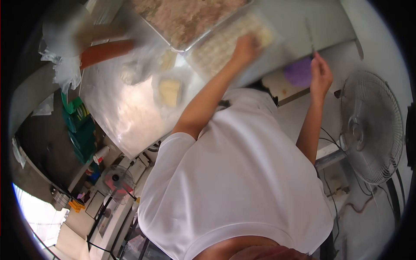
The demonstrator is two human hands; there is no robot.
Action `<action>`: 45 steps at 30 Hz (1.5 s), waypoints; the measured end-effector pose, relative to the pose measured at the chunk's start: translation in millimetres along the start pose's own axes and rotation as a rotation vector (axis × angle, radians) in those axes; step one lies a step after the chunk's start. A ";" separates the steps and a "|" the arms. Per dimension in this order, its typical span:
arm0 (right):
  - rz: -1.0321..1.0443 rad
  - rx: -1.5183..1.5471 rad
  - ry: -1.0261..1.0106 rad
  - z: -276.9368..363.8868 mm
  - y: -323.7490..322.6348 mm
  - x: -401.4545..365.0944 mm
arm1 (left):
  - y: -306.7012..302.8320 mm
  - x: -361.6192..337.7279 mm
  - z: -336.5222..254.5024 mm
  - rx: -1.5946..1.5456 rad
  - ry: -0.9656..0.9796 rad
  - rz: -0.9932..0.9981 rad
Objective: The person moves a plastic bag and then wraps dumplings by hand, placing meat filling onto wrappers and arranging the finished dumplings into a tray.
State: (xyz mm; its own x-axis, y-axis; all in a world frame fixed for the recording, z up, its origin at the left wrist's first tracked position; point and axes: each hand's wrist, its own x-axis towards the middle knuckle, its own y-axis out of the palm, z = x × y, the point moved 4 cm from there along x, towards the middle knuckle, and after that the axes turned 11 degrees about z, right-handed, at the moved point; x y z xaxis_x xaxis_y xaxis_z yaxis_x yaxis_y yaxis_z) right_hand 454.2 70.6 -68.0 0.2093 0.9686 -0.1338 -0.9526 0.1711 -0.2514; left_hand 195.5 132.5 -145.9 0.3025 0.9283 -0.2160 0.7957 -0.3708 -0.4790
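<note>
Pale pieces (212,51) near the bench edge (277,63) are apparently being handled, the left hand's (248,48) grip untellable through blur, a thin tool (309,34) grasped by the right hand (321,77), and gentle contact called for.

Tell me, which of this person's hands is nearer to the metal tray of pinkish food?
Left. The left hand is beside the tray, over the small pale pieces. The right hand is farther off, to the tray's right, holding a thin, blurred tool.

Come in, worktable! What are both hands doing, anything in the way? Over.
Left grip at the pale pieces, contact unclear. Right grip holding a thin, blurred stick. Filled metal tray alongside; nothing visibly blocking either grip.
</note>
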 end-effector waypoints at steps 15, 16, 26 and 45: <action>0.181 -0.026 -0.102 46.1 48.3 25.0 | -28.8 -25.6 -32.4 0.226 -0.249 -0.071; 0.182 -0.020 -0.101 48.7 50.2 24.4 | -44.8 -41.3 -37.3 0.221 -0.142 -0.090; 0.255 0.008 -0.116 66.1 85.1 25.8 | -164.1 -281.0 89.4 0.418 -0.576 -0.625; 0.867 -0.013 -0.172 101.2 218.9 -23.1 | -152.2 -323.6 158.0 -0.166 -0.545 -0.502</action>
State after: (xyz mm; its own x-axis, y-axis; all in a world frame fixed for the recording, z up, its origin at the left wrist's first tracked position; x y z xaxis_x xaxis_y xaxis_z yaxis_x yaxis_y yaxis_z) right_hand 218.6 104.0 -23.0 -0.6226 0.7705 -0.1371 -0.7580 -0.6372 -0.1392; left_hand -106.4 -115.8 -137.6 -0.3847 0.8240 -0.4161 0.8510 0.1421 -0.5055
